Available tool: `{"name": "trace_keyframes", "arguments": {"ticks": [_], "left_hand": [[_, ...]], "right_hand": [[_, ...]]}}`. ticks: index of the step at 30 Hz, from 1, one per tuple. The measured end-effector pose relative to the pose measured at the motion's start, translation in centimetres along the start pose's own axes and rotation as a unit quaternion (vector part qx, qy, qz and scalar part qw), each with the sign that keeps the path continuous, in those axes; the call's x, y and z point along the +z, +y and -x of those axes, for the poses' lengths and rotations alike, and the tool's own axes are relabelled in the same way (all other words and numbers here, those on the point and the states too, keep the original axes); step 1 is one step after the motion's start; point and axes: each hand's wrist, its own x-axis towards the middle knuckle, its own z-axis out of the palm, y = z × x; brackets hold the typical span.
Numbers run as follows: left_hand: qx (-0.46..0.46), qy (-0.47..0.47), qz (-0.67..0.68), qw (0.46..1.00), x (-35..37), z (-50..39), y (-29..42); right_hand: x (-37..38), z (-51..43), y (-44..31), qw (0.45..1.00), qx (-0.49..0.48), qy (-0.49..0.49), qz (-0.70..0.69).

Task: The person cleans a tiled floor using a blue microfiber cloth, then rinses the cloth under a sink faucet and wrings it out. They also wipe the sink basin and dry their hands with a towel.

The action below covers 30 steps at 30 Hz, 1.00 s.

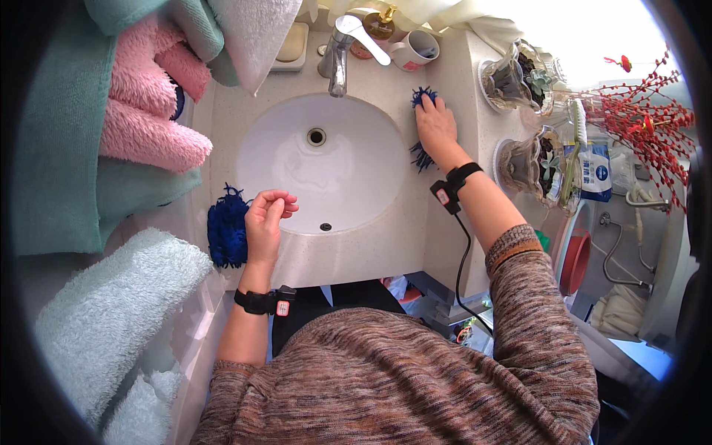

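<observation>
My right hand (435,127) presses on a dark blue shaggy cloth (424,158) on the countertop, right of the white oval sink (367,161). Tufts of that cloth show beyond my fingertips and beside the palm; the rest is hidden under the hand. Held above the sink's lower left rim, my left hand (268,218) has loosely curled fingers with nothing visible in them. Just left of it, a blue shaggy microfiber mitt or cloth (227,229) lies on the counter. A chrome faucet (337,61) with its lever turned to the right stands behind the sink.
Behind the sink are a soap dish (290,51), a pump bottle (376,30) and a white mug (414,51). Glass planters (503,83) and red-berried branches (639,105) stand on the right ledge (473,161). Pink towels (150,133) and green towels (61,167) hang at left. A cable (463,261) trails from my right wrist.
</observation>
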Motion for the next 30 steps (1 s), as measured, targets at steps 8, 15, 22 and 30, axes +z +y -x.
{"name": "trace_keyframes", "arguments": {"ticks": [8,15,22,30], "left_hand": [[0.013,-0.023,-0.013,1.0,1.5,0.0,0.9],[0.071,-0.009,-0.119,0.99,-0.6,-0.8,1.2],[0.273,0.056,-0.538,0.795,-3.7,-1.0,-0.5],[0.106,0.1,-0.683,0.716,-8.0,2.9,-3.9]], "right_hand": [[2.9,4.9,0.9,0.986,-0.1,-0.118,0.061],[1.8,16.2,-4.6,0.977,-0.086,-0.195,-0.004],[-1.6,10.9,0.9,0.989,-0.083,0.0,0.125],[6.7,27.3,-10.5,0.96,0.073,-0.062,-0.264]]}}
